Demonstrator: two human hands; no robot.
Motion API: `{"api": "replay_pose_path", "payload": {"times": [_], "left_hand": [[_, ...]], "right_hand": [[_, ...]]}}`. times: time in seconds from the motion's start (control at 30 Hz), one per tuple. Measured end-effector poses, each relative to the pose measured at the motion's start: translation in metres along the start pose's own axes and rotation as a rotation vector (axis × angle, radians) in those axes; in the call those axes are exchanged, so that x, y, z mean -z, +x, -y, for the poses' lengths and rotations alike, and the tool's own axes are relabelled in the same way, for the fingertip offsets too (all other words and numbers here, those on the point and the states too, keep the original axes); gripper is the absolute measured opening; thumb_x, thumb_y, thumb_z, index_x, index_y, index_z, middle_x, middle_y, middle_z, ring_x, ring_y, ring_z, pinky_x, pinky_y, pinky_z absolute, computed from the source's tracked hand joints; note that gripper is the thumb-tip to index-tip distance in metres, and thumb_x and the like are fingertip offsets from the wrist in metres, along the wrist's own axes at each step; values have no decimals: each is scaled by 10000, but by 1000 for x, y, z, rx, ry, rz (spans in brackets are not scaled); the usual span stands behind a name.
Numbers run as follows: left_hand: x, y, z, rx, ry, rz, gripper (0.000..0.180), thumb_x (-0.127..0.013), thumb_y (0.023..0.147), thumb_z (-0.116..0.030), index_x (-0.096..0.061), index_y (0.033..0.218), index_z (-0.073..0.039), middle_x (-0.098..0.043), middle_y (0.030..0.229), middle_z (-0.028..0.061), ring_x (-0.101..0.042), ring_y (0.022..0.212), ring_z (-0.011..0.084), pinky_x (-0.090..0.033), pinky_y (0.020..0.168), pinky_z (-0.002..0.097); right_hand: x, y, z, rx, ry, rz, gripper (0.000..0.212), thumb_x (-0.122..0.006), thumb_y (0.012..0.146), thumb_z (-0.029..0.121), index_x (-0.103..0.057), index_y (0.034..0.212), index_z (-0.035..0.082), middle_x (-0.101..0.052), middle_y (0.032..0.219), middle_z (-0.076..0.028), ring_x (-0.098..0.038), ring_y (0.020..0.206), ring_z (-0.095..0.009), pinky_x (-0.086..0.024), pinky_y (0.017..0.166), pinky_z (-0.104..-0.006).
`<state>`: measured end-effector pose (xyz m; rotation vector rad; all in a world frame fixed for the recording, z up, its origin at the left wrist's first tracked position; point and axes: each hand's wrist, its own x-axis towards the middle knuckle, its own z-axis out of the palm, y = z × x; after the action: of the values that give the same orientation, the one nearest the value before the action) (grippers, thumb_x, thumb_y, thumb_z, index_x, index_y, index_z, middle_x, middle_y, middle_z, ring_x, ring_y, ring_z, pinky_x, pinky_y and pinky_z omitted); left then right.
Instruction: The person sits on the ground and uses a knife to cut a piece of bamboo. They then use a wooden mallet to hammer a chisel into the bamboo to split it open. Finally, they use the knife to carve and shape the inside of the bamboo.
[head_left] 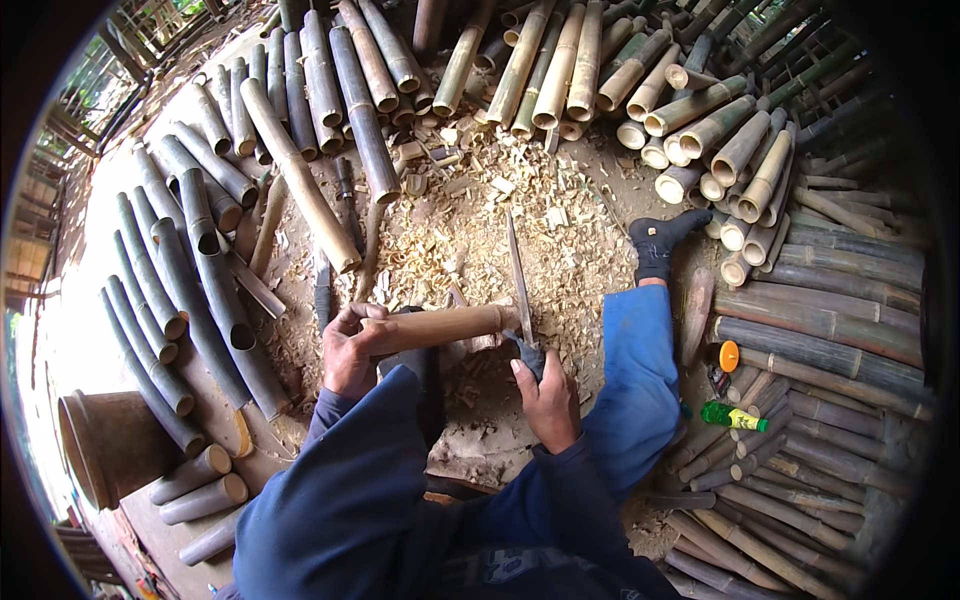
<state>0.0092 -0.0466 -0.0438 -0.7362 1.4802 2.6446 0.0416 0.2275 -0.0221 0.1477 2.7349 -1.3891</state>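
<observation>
My left hand (348, 358) is wrapped round one end of a pale bamboo section (440, 328), which lies nearly level across the middle of the view. In my right hand (552, 402) is a long narrow knife (518, 268), gripped by its dark wrapped handle. Its blade points away from me and crosses right beside the bamboo's far right end, where a node ring shows; I cannot tell whether the edge touches it. Under both hands the ground is strewn with bamboo shavings (470, 235). Another dark-handled blade (322, 285) lies left of my left hand.
Dark bamboo lengths (200, 270) lie at the left, with a brown bucket (120, 450) near them. Pale trimmed bamboo pieces (690, 125) are piled at the far right. Stacked poles (820, 325) line the right side, with a green bottle (733, 417) and an orange lid (729, 355).
</observation>
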Motion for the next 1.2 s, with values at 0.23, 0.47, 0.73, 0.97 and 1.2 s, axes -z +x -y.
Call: {"api": "replay_pose_path", "payload": {"times": [0.23, 0.47, 0.73, 0.97, 1.2], "left_hand": [[-22, 1, -8, -209, 169, 98, 444, -778, 704, 18, -589, 1103, -22, -611, 1071, 93, -612, 1023, 200, -514, 901, 325], [-28, 8, -1, -22, 8, -85, 395, -786, 759, 0, -571, 1087, -44, -645, 987, 91, -674, 857, 225, -607, 728, 375], [-36, 11, 9, -180, 137, 41, 353, -786, 761, 20, -586, 1048, -18, -670, 978, 100, -676, 859, 184, -590, 755, 319], [-25, 5, 1, -213, 193, 17, 345, -793, 763, 0, -588, 1040, -11, -666, 972, 92, -658, 871, 157, -564, 770, 281], [-36, 3, 4, -286, 340, 46, 319, -796, 765, 0, -593, 1011, -15, -670, 959, 77, -656, 875, 154, -555, 788, 283]], "right_hand": [[37, 5, 53, 104, 116, -62, 310, -636, 970, 276, -543, 1086, 4, -647, 843, -219, -648, 775, -427, -487, 669, -443], [31, -1, 30, -7, 102, -27, 291, -621, 979, 243, -538, 1104, -7, -646, 846, -226, -636, 771, -449, -487, 668, -459], [-26, 5, -42, -116, -246, 44, 372, -622, 957, 348, -520, 1088, 15, -660, 781, -247, -663, 716, -440, -508, 598, -503], [2, 8, 25, 67, -82, -67, 308, -643, 963, 255, -538, 1104, 3, -656, 811, -199, -668, 699, -367, -502, 623, -421], [-31, 17, -45, -304, -359, 190, 448, -541, 968, 424, -510, 1095, -4, -660, 894, -273, -633, 869, -500, -498, 710, -533]]}}
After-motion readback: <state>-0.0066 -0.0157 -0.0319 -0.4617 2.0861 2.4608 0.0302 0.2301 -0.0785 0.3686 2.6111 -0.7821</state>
